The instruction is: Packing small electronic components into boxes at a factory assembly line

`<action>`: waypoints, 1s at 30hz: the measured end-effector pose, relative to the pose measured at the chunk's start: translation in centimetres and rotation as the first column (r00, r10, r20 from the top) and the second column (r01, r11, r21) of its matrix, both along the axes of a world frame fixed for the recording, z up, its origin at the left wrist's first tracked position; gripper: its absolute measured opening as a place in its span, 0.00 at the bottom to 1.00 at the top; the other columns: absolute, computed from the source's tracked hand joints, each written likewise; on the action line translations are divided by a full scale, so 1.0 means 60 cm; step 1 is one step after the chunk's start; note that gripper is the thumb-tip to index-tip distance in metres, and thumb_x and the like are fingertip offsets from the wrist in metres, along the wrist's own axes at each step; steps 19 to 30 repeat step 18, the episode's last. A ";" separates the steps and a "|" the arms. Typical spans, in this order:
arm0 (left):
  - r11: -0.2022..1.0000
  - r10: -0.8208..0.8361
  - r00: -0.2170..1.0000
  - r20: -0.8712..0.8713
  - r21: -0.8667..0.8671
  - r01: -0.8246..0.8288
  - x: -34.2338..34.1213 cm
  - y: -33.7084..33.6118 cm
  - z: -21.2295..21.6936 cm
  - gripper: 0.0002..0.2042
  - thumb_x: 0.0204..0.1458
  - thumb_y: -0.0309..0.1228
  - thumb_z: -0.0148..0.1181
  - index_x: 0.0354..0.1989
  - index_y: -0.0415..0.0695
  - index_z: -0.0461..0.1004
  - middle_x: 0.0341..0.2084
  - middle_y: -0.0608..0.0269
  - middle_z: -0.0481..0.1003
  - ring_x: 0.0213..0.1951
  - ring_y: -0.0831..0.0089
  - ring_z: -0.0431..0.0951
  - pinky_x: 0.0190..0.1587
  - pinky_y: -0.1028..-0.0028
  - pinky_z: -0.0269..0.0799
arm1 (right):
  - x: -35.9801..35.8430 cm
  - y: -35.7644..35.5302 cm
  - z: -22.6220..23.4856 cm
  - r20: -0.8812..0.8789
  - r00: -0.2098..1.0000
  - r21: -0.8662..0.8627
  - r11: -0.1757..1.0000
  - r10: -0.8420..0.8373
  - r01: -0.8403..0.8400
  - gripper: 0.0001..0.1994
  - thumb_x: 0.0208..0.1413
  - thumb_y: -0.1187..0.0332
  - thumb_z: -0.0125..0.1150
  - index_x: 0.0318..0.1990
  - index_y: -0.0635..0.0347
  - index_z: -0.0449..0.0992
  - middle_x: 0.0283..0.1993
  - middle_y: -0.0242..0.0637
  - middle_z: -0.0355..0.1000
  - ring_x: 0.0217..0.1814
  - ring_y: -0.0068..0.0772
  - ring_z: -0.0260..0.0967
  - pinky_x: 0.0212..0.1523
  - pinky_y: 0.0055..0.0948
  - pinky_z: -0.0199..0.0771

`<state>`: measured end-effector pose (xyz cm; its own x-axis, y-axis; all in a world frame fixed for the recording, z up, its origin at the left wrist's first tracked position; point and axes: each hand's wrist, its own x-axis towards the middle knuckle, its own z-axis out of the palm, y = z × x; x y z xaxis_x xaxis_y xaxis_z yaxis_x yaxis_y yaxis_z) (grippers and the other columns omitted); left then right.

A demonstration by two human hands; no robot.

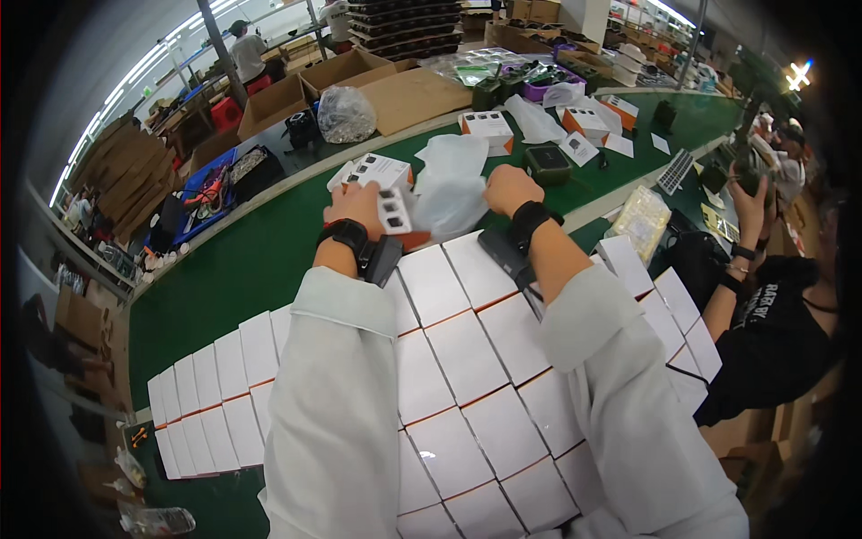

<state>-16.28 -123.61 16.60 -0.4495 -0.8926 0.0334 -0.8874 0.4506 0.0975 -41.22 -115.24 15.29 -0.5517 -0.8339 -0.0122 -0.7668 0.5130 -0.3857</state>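
My left hand (357,211) is closed on the edge of a small white-and-orange box (394,213), tilted, with dark product pictures on its side. Directly behind it another white printed box (381,168) rests on the green table. My right hand (512,190) is closed at the edge of a crumpled translucent white plastic bag (446,193); its fingertips are partly hidden. Just past that hand sits a dark green boxy device (548,163). Below both wrists, white boxes (453,355) with orange edges stand packed in rows. Each wrist wears a black strap with a dark module.
More printed boxes (488,131) and plastic bags (535,121) lie farther back on the green table (215,292). A blue tray (205,198) of parts and open cartons (274,106) stand beyond its far edge. At right, a co-worker's hands (748,202) hold a dark device.
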 end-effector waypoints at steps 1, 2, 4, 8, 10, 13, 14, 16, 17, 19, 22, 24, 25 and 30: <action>1.000 0.000 1.000 -0.006 -0.008 0.000 -0.007 0.004 0.000 0.35 0.36 0.36 0.76 0.58 0.57 0.71 0.60 0.56 0.69 0.65 0.50 0.64 0.60 0.48 0.68 | 0.004 0.001 -0.003 -0.006 1.000 -0.008 1.000 0.000 0.000 0.16 0.51 0.63 0.64 0.46 0.61 0.81 0.51 0.48 0.78 0.50 0.51 0.77 0.52 0.44 0.77; 1.000 0.003 1.000 0.020 -0.001 -0.003 -0.015 0.008 0.001 0.35 0.35 0.36 0.77 0.58 0.56 0.71 0.59 0.56 0.69 0.65 0.50 0.63 0.60 0.48 0.68 | 0.011 0.005 -0.010 -0.168 0.986 -0.140 0.989 0.011 -0.035 0.20 0.51 0.62 0.65 0.50 0.60 0.77 0.56 0.50 0.74 0.55 0.52 0.74 0.55 0.43 0.76; 1.000 0.005 1.000 0.009 0.019 -0.005 -0.018 0.020 0.011 0.39 0.30 0.37 0.79 0.58 0.55 0.70 0.58 0.57 0.70 0.65 0.51 0.63 0.59 0.48 0.69 | 0.019 0.012 0.006 -0.234 0.951 -0.167 0.955 0.202 -0.244 0.30 0.51 0.59 0.67 0.59 0.61 0.67 0.65 0.54 0.62 0.65 0.57 0.66 0.60 0.42 0.73; 1.000 -0.016 0.999 -0.050 0.006 0.016 -0.012 0.015 0.025 0.52 0.18 0.39 0.84 0.63 0.56 0.68 0.60 0.54 0.69 0.64 0.48 0.63 0.60 0.49 0.69 | 0.020 0.006 -0.022 -0.165 0.961 0.083 0.974 0.220 -0.209 0.32 0.46 0.52 0.73 0.56 0.58 0.72 0.57 0.51 0.71 0.57 0.51 0.73 0.55 0.43 0.75; 0.994 -0.107 0.986 -0.125 -0.003 0.107 -0.014 0.015 0.033 0.54 0.15 0.40 0.85 0.64 0.56 0.67 0.61 0.55 0.69 0.64 0.48 0.63 0.61 0.48 0.67 | 0.000 -0.004 -0.021 -0.150 0.960 0.053 0.971 0.237 -0.231 0.28 0.48 0.52 0.72 0.52 0.58 0.73 0.50 0.50 0.74 0.54 0.49 0.74 0.52 0.44 0.75; 0.999 -0.023 0.999 -0.046 0.044 0.025 -0.013 0.029 0.044 0.48 0.22 0.35 0.83 0.62 0.56 0.69 0.59 0.57 0.70 0.66 0.51 0.62 0.61 0.48 0.65 | 0.009 -0.021 0.020 0.043 0.967 -0.355 0.908 0.252 -0.221 0.18 0.52 0.56 0.68 0.45 0.58 0.75 0.39 0.46 0.77 0.48 0.50 0.76 0.48 0.46 0.75; 1.000 -0.023 0.999 -0.031 -0.013 0.023 -0.008 0.020 0.037 0.56 0.14 0.38 0.84 0.65 0.55 0.66 0.60 0.58 0.69 0.64 0.49 0.63 0.61 0.48 0.66 | 0.028 -0.026 0.035 0.212 0.929 -0.669 0.738 0.302 -0.087 0.14 0.56 0.59 0.65 0.42 0.58 0.74 0.35 0.43 0.77 0.45 0.52 0.77 0.46 0.47 0.75; 0.997 -0.074 0.991 -0.116 -0.047 0.069 -0.003 0.013 0.028 0.56 0.14 0.38 0.84 0.65 0.55 0.65 0.60 0.58 0.69 0.64 0.49 0.63 0.61 0.48 0.66 | 0.064 -0.024 0.043 0.093 0.965 -0.711 0.695 0.246 -0.109 0.12 0.58 0.60 0.63 0.40 0.59 0.72 0.36 0.44 0.77 0.44 0.54 0.76 0.45 0.48 0.74; 0.989 -0.132 0.971 -0.199 -0.087 0.117 -0.002 0.011 0.029 0.56 0.14 0.38 0.84 0.65 0.55 0.65 0.60 0.58 0.68 0.64 0.49 0.63 0.62 0.48 0.65 | 0.076 -0.022 0.042 -0.026 0.985 -0.747 0.651 0.173 -0.134 0.10 0.59 0.62 0.60 0.39 0.59 0.71 0.37 0.46 0.76 0.42 0.55 0.75 0.43 0.50 0.73; 0.989 -0.131 0.972 -0.196 -0.090 0.115 0.001 0.009 0.030 0.56 0.14 0.38 0.84 0.65 0.55 0.65 0.60 0.58 0.68 0.64 0.49 0.63 0.62 0.48 0.65 | 0.085 -0.016 0.040 -0.034 0.990 -0.688 0.715 0.136 -0.122 0.12 0.60 0.61 0.60 0.43 0.59 0.71 0.41 0.47 0.77 0.45 0.56 0.74 0.46 0.50 0.73; 0.989 -0.131 0.972 -0.196 -0.090 0.115 0.001 0.009 0.030 0.56 0.14 0.38 0.84 0.65 0.55 0.65 0.60 0.58 0.68 0.64 0.49 0.63 0.62 0.48 0.65 | 0.085 -0.016 0.040 -0.034 0.990 -0.688 0.715 0.136 -0.122 0.12 0.60 0.61 0.60 0.43 0.59 0.71 0.41 0.47 0.77 0.45 0.56 0.74 0.46 0.50 0.73; 0.989 -0.131 0.972 -0.196 -0.090 0.115 0.001 0.009 0.030 0.56 0.14 0.38 0.84 0.65 0.55 0.65 0.60 0.58 0.68 0.64 0.49 0.63 0.62 0.48 0.65 | 0.085 -0.016 0.040 -0.034 0.990 -0.688 0.715 0.136 -0.122 0.12 0.60 0.61 0.60 0.43 0.59 0.71 0.41 0.47 0.77 0.45 0.56 0.74 0.46 0.50 0.73; 0.989 -0.131 0.972 -0.196 -0.090 0.115 0.001 0.009 0.030 0.56 0.14 0.38 0.84 0.65 0.55 0.65 0.60 0.58 0.68 0.64 0.49 0.63 0.62 0.48 0.65 | 0.085 -0.016 0.040 -0.034 0.990 -0.688 0.715 0.136 -0.122 0.12 0.60 0.61 0.60 0.43 0.59 0.71 0.41 0.47 0.77 0.45 0.56 0.74 0.46 0.50 0.73; 0.989 -0.131 0.972 -0.196 -0.090 0.115 0.001 0.009 0.030 0.56 0.14 0.38 0.84 0.65 0.55 0.65 0.60 0.58 0.68 0.64 0.49 0.63 0.62 0.48 0.65 | 0.085 -0.016 0.040 -0.034 0.990 -0.688 0.715 0.136 -0.122 0.12 0.60 0.61 0.60 0.43 0.59 0.71 0.41 0.47 0.77 0.45 0.56 0.74 0.46 0.50 0.73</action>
